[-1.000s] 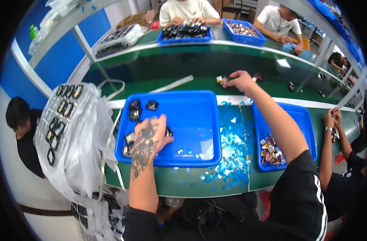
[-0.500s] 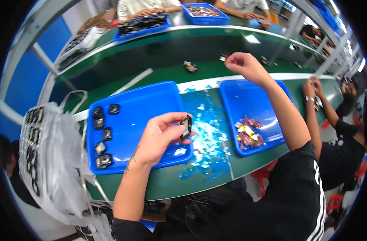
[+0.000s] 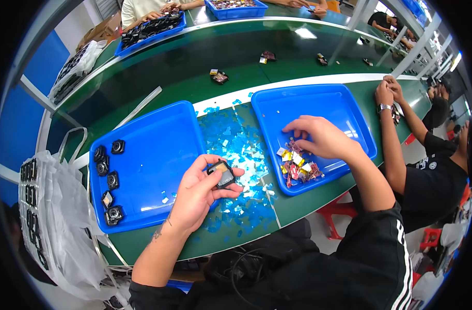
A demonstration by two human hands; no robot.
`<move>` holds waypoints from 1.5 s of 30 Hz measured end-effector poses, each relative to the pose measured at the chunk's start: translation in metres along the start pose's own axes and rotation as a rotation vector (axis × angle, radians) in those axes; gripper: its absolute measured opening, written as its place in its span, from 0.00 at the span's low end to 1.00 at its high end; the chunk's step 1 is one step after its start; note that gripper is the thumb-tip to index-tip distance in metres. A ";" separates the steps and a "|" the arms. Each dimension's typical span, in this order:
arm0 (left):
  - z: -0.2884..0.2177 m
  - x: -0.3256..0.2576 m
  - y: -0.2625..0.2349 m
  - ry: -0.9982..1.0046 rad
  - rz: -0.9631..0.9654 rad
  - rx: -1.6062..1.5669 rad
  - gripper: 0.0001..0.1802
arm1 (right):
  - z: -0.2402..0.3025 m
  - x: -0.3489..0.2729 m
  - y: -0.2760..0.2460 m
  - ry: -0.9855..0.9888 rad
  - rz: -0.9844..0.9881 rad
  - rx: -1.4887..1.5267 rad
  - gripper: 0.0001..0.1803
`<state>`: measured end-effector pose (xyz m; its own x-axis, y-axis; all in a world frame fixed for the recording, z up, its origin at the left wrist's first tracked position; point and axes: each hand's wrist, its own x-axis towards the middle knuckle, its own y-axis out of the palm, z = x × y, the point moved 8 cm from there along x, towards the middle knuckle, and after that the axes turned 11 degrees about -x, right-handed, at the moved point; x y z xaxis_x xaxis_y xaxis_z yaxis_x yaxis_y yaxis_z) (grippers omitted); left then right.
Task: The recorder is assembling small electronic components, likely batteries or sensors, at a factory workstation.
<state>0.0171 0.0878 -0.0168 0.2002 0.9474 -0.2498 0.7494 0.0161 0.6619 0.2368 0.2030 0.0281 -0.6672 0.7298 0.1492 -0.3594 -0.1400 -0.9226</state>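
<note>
My left hand (image 3: 192, 194) grips a small black square casing (image 3: 221, 173) between thumb and fingers, its tan and grey side facing up. The hand is over the near right corner of the left blue tray (image 3: 169, 150). Several similar black casings (image 3: 112, 180) sit along that tray's left side. My right hand (image 3: 324, 137) hovers over the right blue tray (image 3: 349, 116), fingers apart and nothing seen in them. Just below its fingertips lies a heap of small parts (image 3: 300, 165) in white, yellow and dark red. Whether the fingertips touch the heap I cannot tell.
Blue and clear film scraps (image 3: 241, 178) litter the green table between the trays. Beyond a white rail, the green belt (image 3: 184, 85) carries several small assemblies (image 3: 219, 77). Stacked plastic trays (image 3: 55, 227) stand at left. Co-workers' hands (image 3: 388, 93) are at right and across the belt.
My right hand has come back from the belt to the right tray; a small assembly lies on the belt where it was. The casing in my left hand has turned to show its inner side.
</note>
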 end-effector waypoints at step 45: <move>-0.033 -0.036 0.048 0.871 0.131 1.274 0.10 | 0.100 -0.017 0.067 0.241 0.121 1.271 0.06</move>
<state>0.0253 0.0653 0.0469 0.2272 0.8146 0.5336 0.8703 0.0760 -0.4867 0.1582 0.1142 -0.0009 -0.6532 0.7505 -0.1007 -0.7571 -0.6489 0.0753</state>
